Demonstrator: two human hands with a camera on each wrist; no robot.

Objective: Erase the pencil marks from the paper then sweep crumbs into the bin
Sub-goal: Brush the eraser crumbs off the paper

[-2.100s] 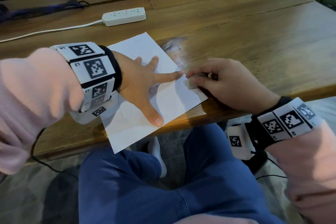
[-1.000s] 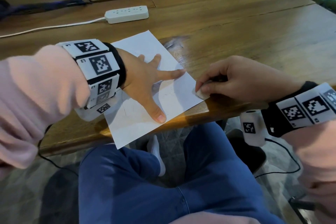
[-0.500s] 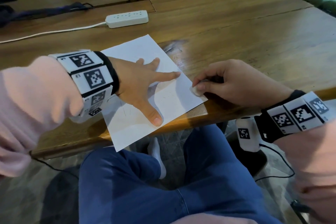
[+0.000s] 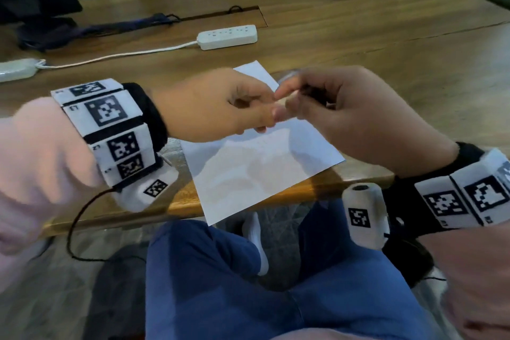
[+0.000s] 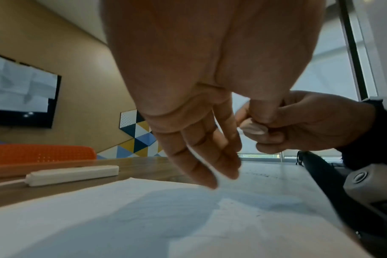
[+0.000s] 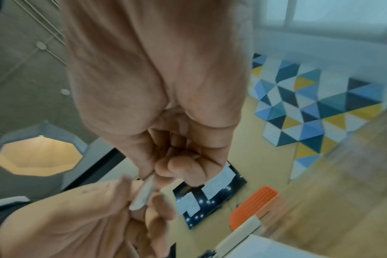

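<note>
Both hands have been lifted off the paper (image 4: pixel 265 171) since the earlier frame: the left hand (image 4: pixel 218 107), flat on the sheet half a second ago, is now raised with its fingertips meeting those of the right hand (image 4: pixel 342 113) above the sheet. The paper is left unpinned on the table (image 4: pixel 386 44), its near corner hanging over the edge.

Grip: the eraser (image 5: pixel 253 129) is pinched between the right thumb and fingers, seen as a small pale sliver in the left wrist view and edge-on in the right wrist view (image 6: pixel 144 193). The left thumb is laid against it; whether it is also held by the left hand cannot be told. The other left fingers are loosely extended.

Handling, judged: the eraser is likely light, rubbery and slightly soft, worn thin, easily dropped; it is best taken by its flat faces with a fingertip pinch. The paper is thin and floppy, easily creased or slid off, so it should be pressed flat near the rubbed spot.

Count: one paper, one eraser, two hands. Faint dark specks are seen on the sheet in the left wrist view, too small to count. No bin is visible. One power strip (image 4: pixel 227 36) lies well beyond the paper.
</note>
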